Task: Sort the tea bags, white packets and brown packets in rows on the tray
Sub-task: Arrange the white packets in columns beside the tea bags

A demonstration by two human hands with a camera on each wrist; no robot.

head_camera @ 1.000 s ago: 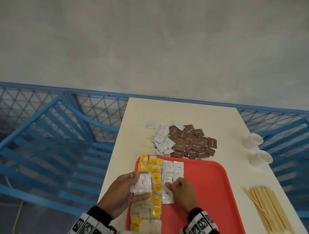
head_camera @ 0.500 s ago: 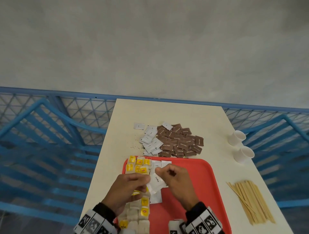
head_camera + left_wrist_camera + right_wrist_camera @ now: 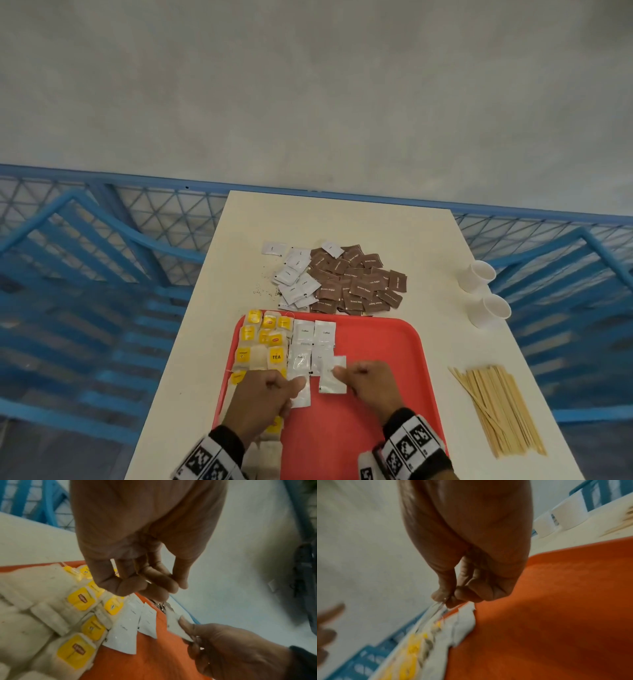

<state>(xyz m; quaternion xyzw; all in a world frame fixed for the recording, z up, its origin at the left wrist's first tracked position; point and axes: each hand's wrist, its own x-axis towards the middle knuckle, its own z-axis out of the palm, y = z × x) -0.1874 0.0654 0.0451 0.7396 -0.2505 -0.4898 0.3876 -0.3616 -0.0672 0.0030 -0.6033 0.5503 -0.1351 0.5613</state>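
A red tray (image 3: 376,342) holds tea bags (image 3: 263,342) with yellow tags along its left side. Beside them lie white packets (image 3: 311,339) in two short columns. My right hand (image 3: 339,371) pinches one white packet (image 3: 330,382) by its right edge, low over the tray at the near end of the second column. The right wrist view shows its thumb and forefinger (image 3: 448,600) pinching a thin glossy edge. My left hand (image 3: 294,387) is curled, its thumb on another white packet (image 3: 301,397) at the near end of the first column. Loose white packets (image 3: 294,281) and brown packets (image 3: 356,284) are piled beyond the tray.
Two white paper cups (image 3: 479,274) (image 3: 493,310) stand at the table's right edge. Wooden stirrers (image 3: 496,411) lie to the right of the tray. Blue metal railing (image 3: 102,274) surrounds the table on the left, right and far sides.
My hands met over the tray, then parted. The right hand took a white packet and carried it right and down to the second column. The left hand went lower.
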